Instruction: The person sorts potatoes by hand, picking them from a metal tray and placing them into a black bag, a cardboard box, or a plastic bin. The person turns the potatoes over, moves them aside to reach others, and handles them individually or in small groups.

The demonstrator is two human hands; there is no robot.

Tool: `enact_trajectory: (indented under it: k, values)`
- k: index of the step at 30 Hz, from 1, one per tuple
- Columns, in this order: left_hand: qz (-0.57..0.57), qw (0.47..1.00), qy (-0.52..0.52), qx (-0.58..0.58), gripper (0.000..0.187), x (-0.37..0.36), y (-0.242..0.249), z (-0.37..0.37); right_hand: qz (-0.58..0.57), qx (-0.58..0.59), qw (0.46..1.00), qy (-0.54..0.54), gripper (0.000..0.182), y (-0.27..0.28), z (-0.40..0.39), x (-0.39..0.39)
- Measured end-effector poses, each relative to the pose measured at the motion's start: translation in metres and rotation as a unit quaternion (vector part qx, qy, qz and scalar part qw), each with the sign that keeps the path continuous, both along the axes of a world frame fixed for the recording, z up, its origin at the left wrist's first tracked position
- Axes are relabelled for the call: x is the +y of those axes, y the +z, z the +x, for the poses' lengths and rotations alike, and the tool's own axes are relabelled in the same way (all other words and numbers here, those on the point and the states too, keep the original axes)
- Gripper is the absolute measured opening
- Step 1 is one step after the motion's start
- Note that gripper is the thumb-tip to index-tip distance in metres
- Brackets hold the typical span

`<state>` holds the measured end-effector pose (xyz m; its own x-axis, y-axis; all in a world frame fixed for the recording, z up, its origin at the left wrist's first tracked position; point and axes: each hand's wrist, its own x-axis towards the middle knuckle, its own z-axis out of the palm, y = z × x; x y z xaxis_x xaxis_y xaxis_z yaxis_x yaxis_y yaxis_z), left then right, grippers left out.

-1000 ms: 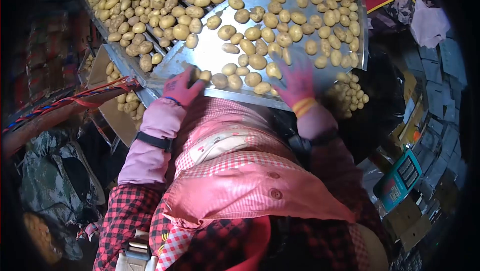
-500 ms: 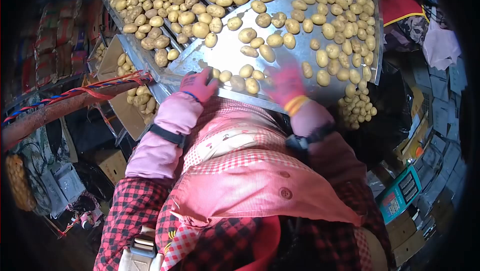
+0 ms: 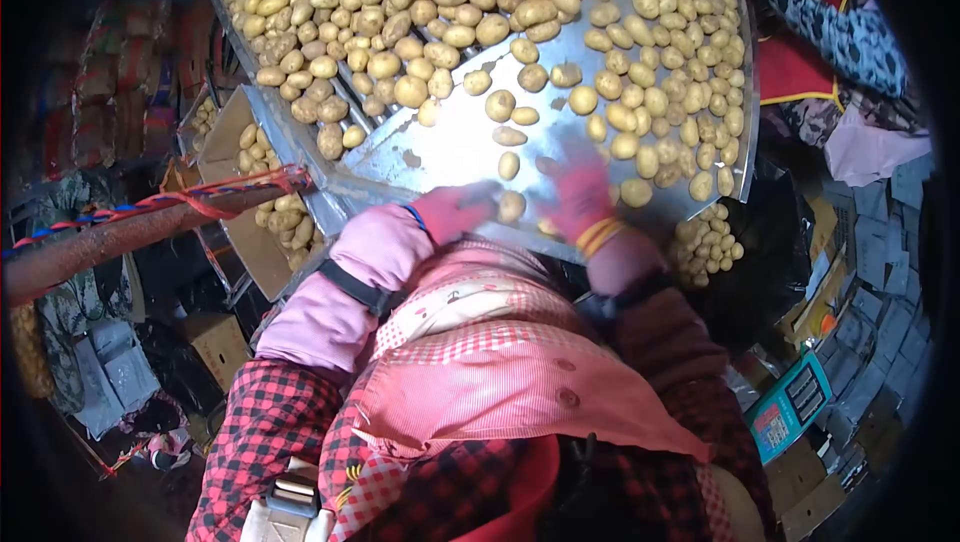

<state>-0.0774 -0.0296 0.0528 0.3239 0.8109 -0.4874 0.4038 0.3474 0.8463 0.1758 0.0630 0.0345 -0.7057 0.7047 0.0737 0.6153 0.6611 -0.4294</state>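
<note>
Both hands wear pink-red gloves and are low over the near edge of a metal sorting tray point(image 3: 385, 174). My left hand point(image 3: 455, 212) reaches rightward, its blurred fingers stretched out beside a single potato point(image 3: 511, 206). On that potato's other side is my right hand point(image 3: 580, 194), a yellow band at its wrist; its fingers look spread, though motion smears them. Another potato point(image 3: 548, 227) is partly hidden below the right palm. A few loose potatoes point(image 3: 509, 164) lie on the bright metal ahead of the hands.
A large heap of potatoes point(image 3: 370, 22) covers the rack at the back, with more along the tray's right side. Cardboard boxes point(image 3: 238, 147) hold potatoes at left, near a rusty pole point(image 3: 150, 232) wrapped with wires. At upper right is another person's patterned sleeve point(image 3: 825, 32).
My left hand has moved right, closer to my right hand. Most of the potatoes between my hands have gone from view. The other person's arm now shows more at upper right.
</note>
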Motion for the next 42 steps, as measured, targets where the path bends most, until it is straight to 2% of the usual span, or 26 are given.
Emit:
enact_trajectory:
  k: [2,4,5,6,7,8,9,12,14,16,17,18,19,20,22,24,26,29,30,31,32,33,36,38,41,42]
  values:
    - [0.013,0.998,-0.047,-0.025,0.05,0.015,0.01,0.009,0.033,-0.031,0.997,0.061,0.06,-0.003,-0.003,-0.018]
    - [0.018,0.997,0.058,0.055,0.051,0.053,0.071,0.009,0.036,-0.055,0.998,-0.016,0.06,-0.002,0.039,-0.016]
    - [0.188,0.972,0.059,0.13,0.051,0.067,0.044,-0.021,0.038,-0.065,0.996,-0.053,0.06,0.0,0.057,-0.011]
    - [0.349,0.9,0.163,0.205,0.04,0.083,0.018,-0.043,0.044,-0.08,0.992,-0.09,0.06,0.0,0.077,-0.006]
    - [0.37,0.86,0.154,0.317,0.049,0.102,0.021,-0.072,0.047,-0.092,0.987,-0.125,0.061,0.001,0.1,-0.001]
    - [0.312,0.808,0.134,0.482,0.063,0.112,-0.002,-0.103,0.049,-0.101,0.981,-0.157,0.061,0.003,0.118,0.003]
    - [0.162,0.806,0.098,0.561,0.077,0.123,0.005,-0.103,0.089,-0.02,0.972,-0.214,0.063,0.003,0.129,0.019]
    - [0.134,0.785,0.041,0.604,0.084,0.117,-0.012,-0.079,0.17,-0.092,0.926,-0.323,0.067,0.006,0.147,0.086]
    - [0.158,0.799,-0.04,0.579,0.088,0.107,0.005,-0.044,0.13,-0.127,0.919,-0.349,0.07,-0.013,0.146,0.142]
    - [0.251,0.883,-0.068,0.39,0.077,0.083,0.003,-0.025,0.018,-0.154,0.927,-0.341,0.073,-0.048,0.14,0.18]
    - [0.264,0.86,-0.131,0.416,0.072,0.073,0.021,-0.001,0.02,-0.205,0.925,-0.318,0.076,-0.042,0.12,0.173]
    - [0.211,0.871,-0.216,0.387,0.063,0.067,0.041,0.015,0.023,-0.259,0.919,-0.297,0.078,-0.022,0.092,0.156]
    - [0.254,0.903,-0.197,0.285,0.057,0.06,0.038,0.015,0.027,-0.317,0.907,-0.277,0.081,-0.009,0.073,0.137]
    - [0.292,0.924,-0.175,0.174,0.051,0.055,0.034,0.016,-0.001,-0.305,0.921,-0.243,0.082,-0.013,0.065,0.119]
    - [0.31,0.94,-0.104,0.099,0.048,0.058,0.038,0.015,-0.009,-0.283,0.942,-0.179,0.085,-0.009,0.056,0.062]
    - [0.392,0.891,-0.072,0.218,0.051,0.065,0.018,-0.006,-0.027,-0.147,0.977,-0.149,0.079,-0.006,0.053,0.013]
    - [0.379,0.881,-0.034,0.281,0.06,0.075,0.022,-0.014,-0.016,-0.109,0.992,-0.063,0.069,-0.004,0.069,-0.018]
    - [0.383,0.846,-0.027,0.37,0.066,0.069,-0.006,-0.02,0.056,-0.041,0.996,-0.049,0.056,0.01,0.121,-0.004]
    - [0.386,0.849,-0.042,0.358,0.066,0.066,-0.006,-0.013,0.02,-0.141,0.97,-0.198,0.053,0.003,0.138,0.012]
    - [0.388,0.852,-0.058,0.348,0.067,0.063,-0.003,0.001,0.077,-0.032,0.948,-0.306,0.055,0.011,0.157,0.022]
    - [0.39,0.853,-0.074,0.339,0.067,0.061,0.003,0.016,0.211,-0.056,0.9,-0.377,0.059,-0.018,0.181,0.038]
    - [0.398,0.867,-0.106,0.282,0.065,0.063,0.016,0.037,0.233,-0.087,0.874,-0.416,0.067,-0.031,0.198,0.057]
    - [0.37,0.858,-0.264,0.24,0.065,0.062,0.03,0.077,0.08,-0.22,0.862,-0.449,0.074,-0.048,0.19,0.071]
    - [0.375,0.836,-0.294,0.272,0.066,0.061,0.015,0.07,0.097,-0.21,0.906,-0.355,0.076,-0.069,0.18,0.042]
    - [0.37,0.839,-0.26,0.301,0.07,0.076,0.003,0.037,0.052,-0.164,0.95,-0.262,0.073,-0.023,0.17,-0.033]
    - [0.349,0.853,-0.217,0.321,0.07,0.079,0.008,0.025,0.004,-0.096,0.948,-0.302,0.072,-0.026,0.175,-0.054]
